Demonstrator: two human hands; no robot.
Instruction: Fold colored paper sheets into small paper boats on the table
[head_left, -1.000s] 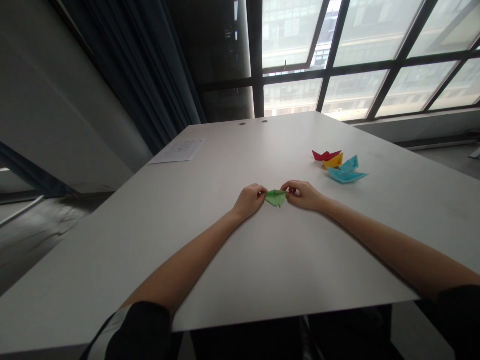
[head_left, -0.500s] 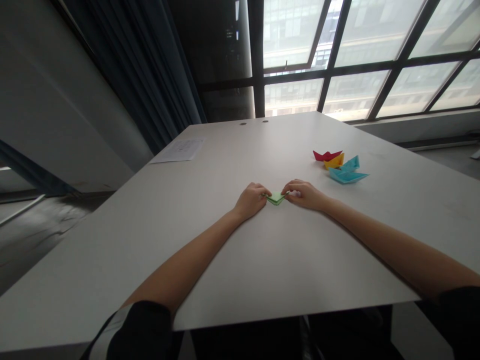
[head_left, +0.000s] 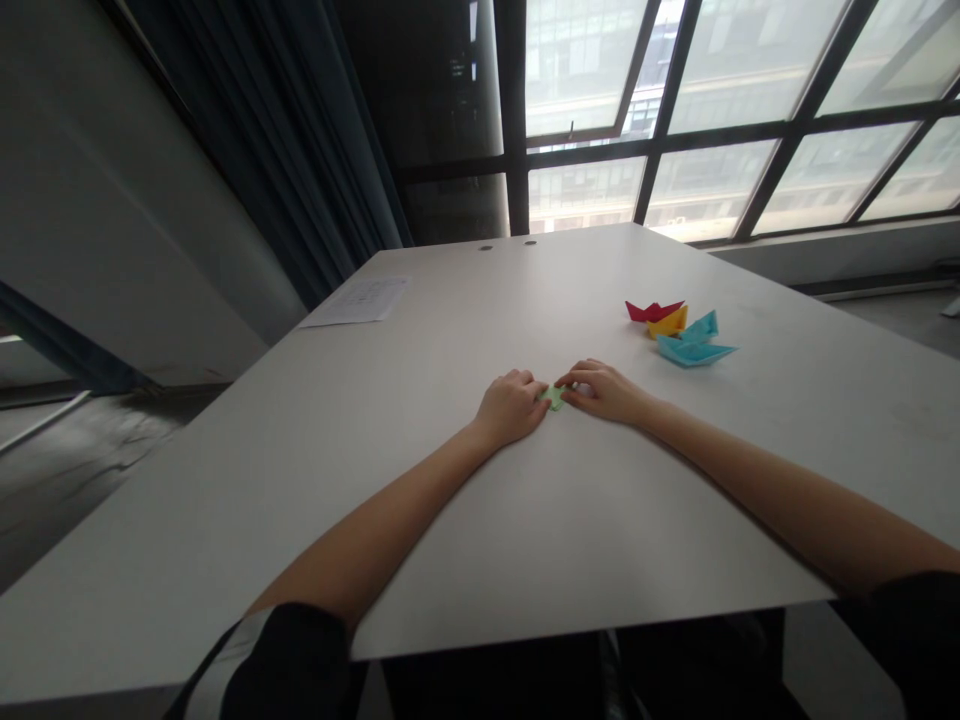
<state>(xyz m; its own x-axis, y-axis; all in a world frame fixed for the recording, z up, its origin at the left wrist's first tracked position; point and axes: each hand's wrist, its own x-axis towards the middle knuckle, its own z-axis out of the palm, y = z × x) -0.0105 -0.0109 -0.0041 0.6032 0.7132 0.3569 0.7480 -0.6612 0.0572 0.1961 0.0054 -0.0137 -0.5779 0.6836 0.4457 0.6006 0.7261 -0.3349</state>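
Note:
A small folded piece of light green paper (head_left: pixel 555 397) is at the middle of the white table, mostly covered by fingers. My left hand (head_left: pixel 515 408) grips its left side between thumb and fingers. From the right, my right hand (head_left: pixel 602 390) pinches the other side. Only a narrow strip of the green paper shows between the fingertips, so its exact shape is hidden. Both forearms reach in low over the table.
Right of my hands sit folded paper boats: a red one (head_left: pixel 654 312), a yellow one (head_left: pixel 669 323) and light blue ones (head_left: pixel 694 351). A printed sheet (head_left: pixel 358 301) lies at the table's (head_left: pixel 480 540) left edge. Behind are a dark curtain (head_left: pixel 300 150) and windows.
My left hand has slid slightly right, and my right fingertips slightly left, closer together. Less of the green paper shows between them. The paper boats have not moved.

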